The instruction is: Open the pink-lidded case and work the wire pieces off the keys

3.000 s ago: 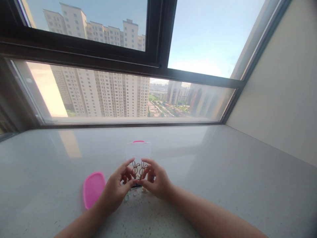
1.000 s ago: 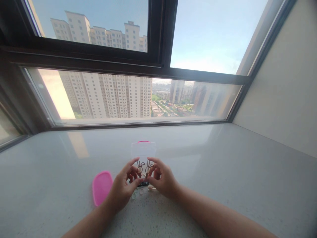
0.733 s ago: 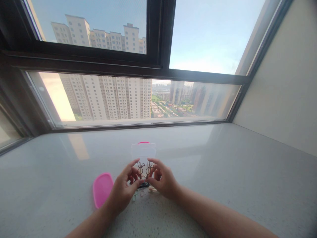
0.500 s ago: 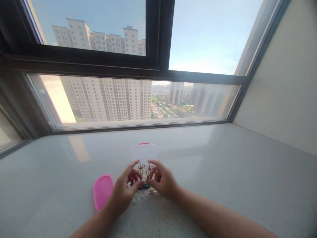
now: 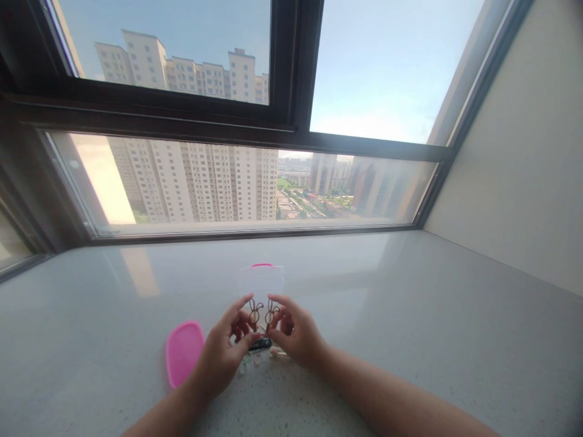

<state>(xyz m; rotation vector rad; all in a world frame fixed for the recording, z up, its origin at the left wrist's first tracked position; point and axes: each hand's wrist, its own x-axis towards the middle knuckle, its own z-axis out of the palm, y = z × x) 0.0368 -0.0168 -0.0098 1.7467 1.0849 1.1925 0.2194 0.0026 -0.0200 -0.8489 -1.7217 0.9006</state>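
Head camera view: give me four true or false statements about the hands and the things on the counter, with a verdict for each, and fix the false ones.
1. Two small wire rabbit shapes are held up between the left hand and the right hand. True.
2. The pink lid is fitted on the clear plastic box. False: it lies apart on the counter, left of the left hand.
3. Small pale pieces lie on the speckled stone counter close to the hands. True.
4. The window looks out on open countryside. False: it shows high-rise apartment blocks.
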